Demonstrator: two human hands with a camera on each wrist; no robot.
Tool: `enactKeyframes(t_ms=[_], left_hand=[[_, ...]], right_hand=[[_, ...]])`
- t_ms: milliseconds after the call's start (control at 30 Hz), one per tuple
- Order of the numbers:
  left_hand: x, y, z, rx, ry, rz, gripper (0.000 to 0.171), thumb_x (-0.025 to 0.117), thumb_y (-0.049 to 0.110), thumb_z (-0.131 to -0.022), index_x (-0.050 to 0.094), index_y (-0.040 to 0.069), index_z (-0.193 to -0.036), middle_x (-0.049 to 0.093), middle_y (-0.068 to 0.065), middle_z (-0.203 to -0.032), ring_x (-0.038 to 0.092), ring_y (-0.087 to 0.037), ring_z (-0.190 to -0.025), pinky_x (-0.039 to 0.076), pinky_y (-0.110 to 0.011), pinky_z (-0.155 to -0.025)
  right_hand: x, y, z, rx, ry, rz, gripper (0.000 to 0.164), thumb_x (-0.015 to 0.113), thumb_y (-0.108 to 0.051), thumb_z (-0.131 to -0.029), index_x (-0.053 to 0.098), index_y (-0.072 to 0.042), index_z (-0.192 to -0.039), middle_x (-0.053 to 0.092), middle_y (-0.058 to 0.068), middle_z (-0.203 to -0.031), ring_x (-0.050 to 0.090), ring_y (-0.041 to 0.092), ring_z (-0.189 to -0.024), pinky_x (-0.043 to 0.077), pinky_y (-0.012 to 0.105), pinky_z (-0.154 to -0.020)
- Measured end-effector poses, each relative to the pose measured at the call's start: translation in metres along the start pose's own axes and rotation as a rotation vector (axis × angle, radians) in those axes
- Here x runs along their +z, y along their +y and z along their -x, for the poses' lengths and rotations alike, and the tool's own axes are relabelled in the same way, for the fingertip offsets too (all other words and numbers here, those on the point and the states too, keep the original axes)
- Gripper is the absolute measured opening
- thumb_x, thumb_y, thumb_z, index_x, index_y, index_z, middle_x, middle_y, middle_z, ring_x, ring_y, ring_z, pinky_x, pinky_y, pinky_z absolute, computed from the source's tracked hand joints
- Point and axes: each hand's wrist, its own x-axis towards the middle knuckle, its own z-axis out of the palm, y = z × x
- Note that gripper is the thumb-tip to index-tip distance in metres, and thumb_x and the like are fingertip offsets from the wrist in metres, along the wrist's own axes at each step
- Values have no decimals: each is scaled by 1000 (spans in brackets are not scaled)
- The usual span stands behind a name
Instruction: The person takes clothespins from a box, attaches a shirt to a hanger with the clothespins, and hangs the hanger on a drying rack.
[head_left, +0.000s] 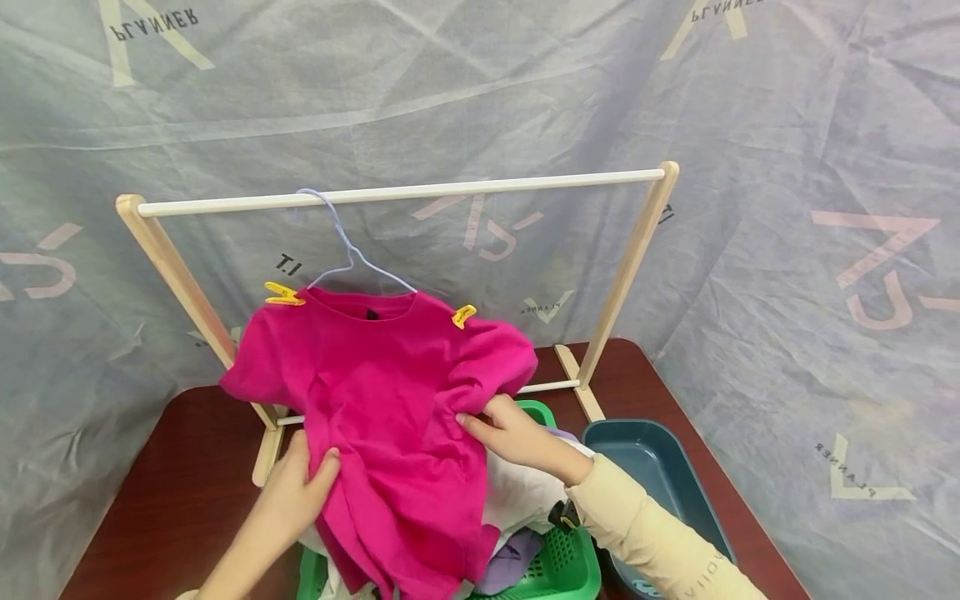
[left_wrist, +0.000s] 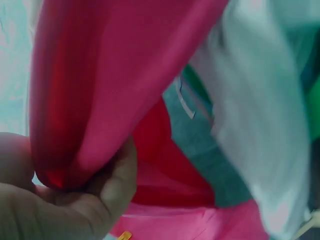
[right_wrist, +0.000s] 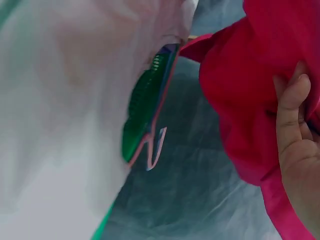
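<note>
A magenta short-sleeved T-shirt (head_left: 382, 375) hangs from a pale blue hanger (head_left: 349, 246) hooked over the white rail of a wooden rack. One yellow clothespin (head_left: 285, 294) sits at the shirt's left shoulder, and another yellow clothespin (head_left: 464, 316) at the right one. My left hand (head_left: 292, 492) holds the shirt's left side at mid-height; the left wrist view shows a fold of the cloth between thumb and fingers. On the opposite side, below the sleeve, my right hand (head_left: 521, 437) pinches the fabric. Its fingertips are partly hidden by the cloth.
The small rack's rail (head_left: 487, 185) spans the dark red table (head_left: 187, 467). Under the shirt stands a green basket (head_left: 577, 554) with white and purple clothes. A dark blue tub (head_left: 637, 433) stands to its right. Grey printed sheeting (head_left: 750, 250) encloses the table's back and sides.
</note>
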Motion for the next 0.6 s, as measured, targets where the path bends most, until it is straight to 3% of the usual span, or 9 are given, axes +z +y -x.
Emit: enactKeyframes(t_ms=[67,200,367,600], left_hand=[[-10,0,-5,9,13,-8,25,49,14,-90,41,-5,-103,52,-13,-76,51,-23,-75,42,-33,-63],[-30,0,-16,-4,34,-43,25,47,18,-91,38,-3,-102,45,-11,-70,48,-24,-68,38,-31,-58],[-56,-1,-33,-8,57,-97,26,43,24,-94,36,-1,-101,40,-9,-66,45,-24,-65,35,-30,-56],[-93,-6,-58,66,120,-129,30,43,23,-94,41,-3,-107,49,-21,-82,48,-35,-75,35,-35,-62]], right_hand=[[1,-5,-6,-8,7,2,13,51,-11,-91,61,-6,-99,56,1,-74,50,4,-72,44,18,-67],[5,-12,-21,-45,47,-5,19,54,-10,-90,61,-5,-106,65,7,-101,56,6,-88,48,20,-76],[9,-19,-41,-77,105,-42,21,56,-9,-88,62,-3,-107,64,10,-106,58,10,-95,48,20,-79],[14,-26,-61,12,47,-233,16,54,-9,-90,61,0,-101,61,18,-79,59,20,-53,54,34,-57]])
